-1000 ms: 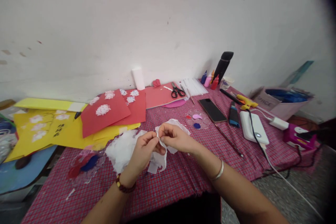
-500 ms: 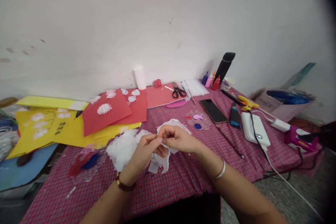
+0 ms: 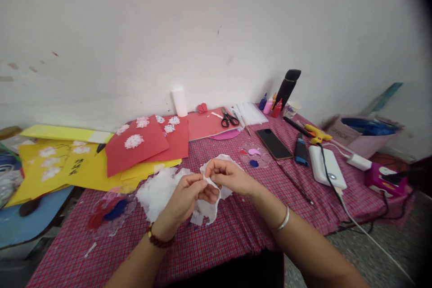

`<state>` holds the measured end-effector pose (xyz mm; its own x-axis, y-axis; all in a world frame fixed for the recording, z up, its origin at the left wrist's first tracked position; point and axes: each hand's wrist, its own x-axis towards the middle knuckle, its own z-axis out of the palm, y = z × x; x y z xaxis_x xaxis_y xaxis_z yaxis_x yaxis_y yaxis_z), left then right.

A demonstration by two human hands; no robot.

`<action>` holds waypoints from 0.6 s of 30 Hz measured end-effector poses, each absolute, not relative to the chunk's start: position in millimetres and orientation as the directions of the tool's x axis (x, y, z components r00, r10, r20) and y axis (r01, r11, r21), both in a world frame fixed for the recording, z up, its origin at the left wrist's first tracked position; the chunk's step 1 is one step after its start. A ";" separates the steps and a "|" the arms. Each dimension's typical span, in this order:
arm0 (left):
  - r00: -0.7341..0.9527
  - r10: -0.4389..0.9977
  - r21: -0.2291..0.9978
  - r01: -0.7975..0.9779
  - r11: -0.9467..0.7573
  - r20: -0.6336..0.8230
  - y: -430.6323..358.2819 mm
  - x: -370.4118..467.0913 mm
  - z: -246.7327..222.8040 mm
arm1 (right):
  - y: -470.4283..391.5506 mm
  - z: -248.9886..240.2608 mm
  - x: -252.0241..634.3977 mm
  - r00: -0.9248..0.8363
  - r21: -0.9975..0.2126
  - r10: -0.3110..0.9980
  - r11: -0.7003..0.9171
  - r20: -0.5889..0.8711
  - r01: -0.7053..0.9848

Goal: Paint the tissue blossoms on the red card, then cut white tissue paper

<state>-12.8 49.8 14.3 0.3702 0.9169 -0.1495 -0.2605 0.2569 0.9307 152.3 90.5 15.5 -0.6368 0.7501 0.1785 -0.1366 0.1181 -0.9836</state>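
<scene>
A small piece of white tissue paper point(image 3: 211, 183) is pinched between my two hands, above the checked tablecloth. My left hand point(image 3: 189, 193) is closed on its left side with thumb and fingertips. From the right, my right hand point(image 3: 232, 176) grips it, the curled fingers meeting close to the left fingertips. Beneath and left of the hands lies a crumpled heap of white tissue paper point(image 3: 157, 193). Another flat white sheet point(image 3: 225, 158) spreads behind the right hand. Part of the held piece is hidden by the fingers.
Red cards point(image 3: 135, 153) with white paper blossoms and yellow sheets point(image 3: 91, 173) lie at the left. Scissors point(image 3: 229, 119), a phone point(image 3: 274, 144), a paint palette point(image 3: 254, 155), a glue gun point(image 3: 316, 133) and a power bank point(image 3: 327, 166) are to the right.
More of the white tissue piece now shows between my fingers, and the right hand has shifted slightly. Both hands stay in nearly the same place.
</scene>
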 end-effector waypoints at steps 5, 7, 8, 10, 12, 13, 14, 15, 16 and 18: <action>0.313 0.943 0.953 -0.237 0.190 -0.110 51.4 -13.2 11.2 | 88.9 16.2 153.1 -0.587 -0.975 0.778 0.189 0.222 -0.118; 0.291 0.955 0.973 -0.197 0.119 -0.058 52.3 -13.9 8.5 | 88.1 18.4 154.1 -0.571 -0.971 0.789 0.227 0.227 -0.073; 0.285 0.958 0.982 -0.170 0.079 -0.028 52.7 -14.3 6.8 | 87.7 19.8 154.7 -0.568 -0.970 0.792 0.240 0.225 -0.049; 0.275 0.961 0.992 -0.126 0.012 0.024 53.2 -15.0 3.1 | 86.8 22.6 155.5 -0.575 -0.969 0.789 0.247 0.214 -0.022; 0.261 0.964 0.992 -0.124 -0.024 0.056 53.1 -15.5 -0.3 | 86.1 24.2 155.7 -0.591 -0.972 0.780 0.235 0.206 -0.027; 0.257 0.964 0.990 -0.140 -0.031 0.067 52.8 -15.8 -1.4 | 86.0 24.4 155.5 -0.596 -0.973 0.778 0.227 0.201 -0.032; 0.257 0.964 0.986 -0.163 -0.032 0.074 52.4 -16.0 -2.0 | 86.0 24.2 155.3 -0.596 -0.975 0.779 0.220 0.196 -0.033; 0.260 0.962 0.982 -0.187 -0.029 0.078 52.0 -16.3 -2.0 | 86.2 23.5 155.1 -0.591 -0.975 0.783 0.219 0.196 -0.034; 0.270 0.959 0.979 -0.202 -0.027 0.082 51.6 -16.6 -1.3 | 86.5 22.6 154.9 -0.585 -0.975 0.786 0.219 0.198 -0.036; 0.290 0.953 0.984 -0.174 -0.040 0.091 51.0 -17.0 1.8 | 87.6 20.4 154.8 -0.582 -0.975 0.788 0.218 0.200 -0.041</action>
<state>-17.0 51.0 1.8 0.2902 0.9527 0.0905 -0.1743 -0.0404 0.9839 154.8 87.6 20.4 -0.5819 0.7882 0.2003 -0.0410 0.2175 -0.9752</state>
